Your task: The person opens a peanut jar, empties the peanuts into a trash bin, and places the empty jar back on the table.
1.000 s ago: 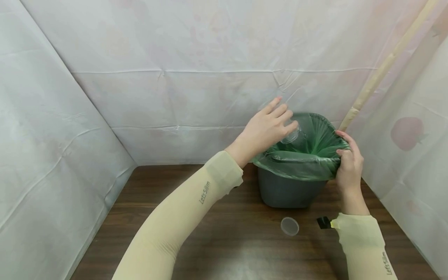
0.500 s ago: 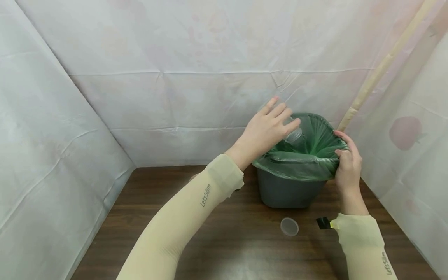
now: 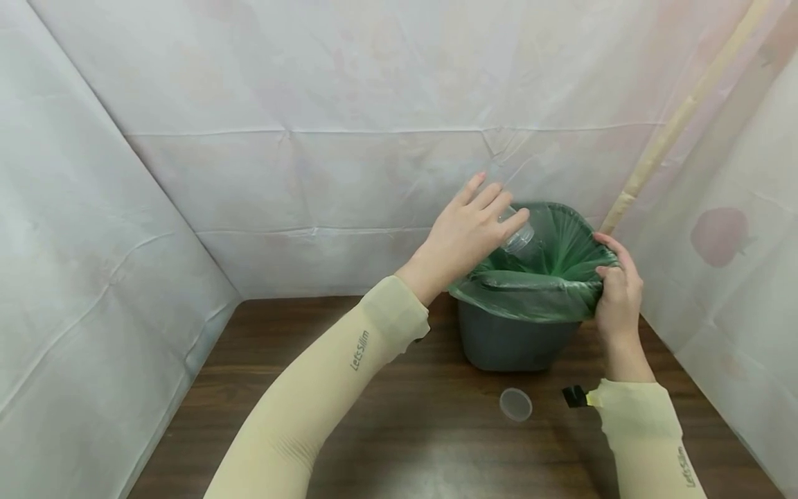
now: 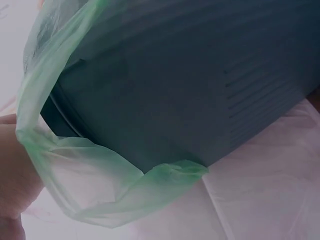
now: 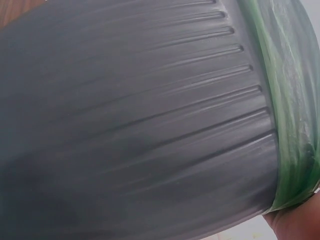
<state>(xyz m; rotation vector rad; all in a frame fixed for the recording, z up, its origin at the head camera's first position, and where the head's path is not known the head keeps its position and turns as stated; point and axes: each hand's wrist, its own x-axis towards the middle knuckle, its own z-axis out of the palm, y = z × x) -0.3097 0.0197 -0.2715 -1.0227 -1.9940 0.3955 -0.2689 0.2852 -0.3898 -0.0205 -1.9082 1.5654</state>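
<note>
Holding a clear jar tilted over the bin, your left grip curls round it while your right grip pinches the green bag at the rim.

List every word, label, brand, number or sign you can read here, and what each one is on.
"Let's Slim" on the left sleeve.
"Let's Slim", smaller and less sharp, on the right sleeve.
No readable lettering shows on the bin, green bag or round lid.
</note>
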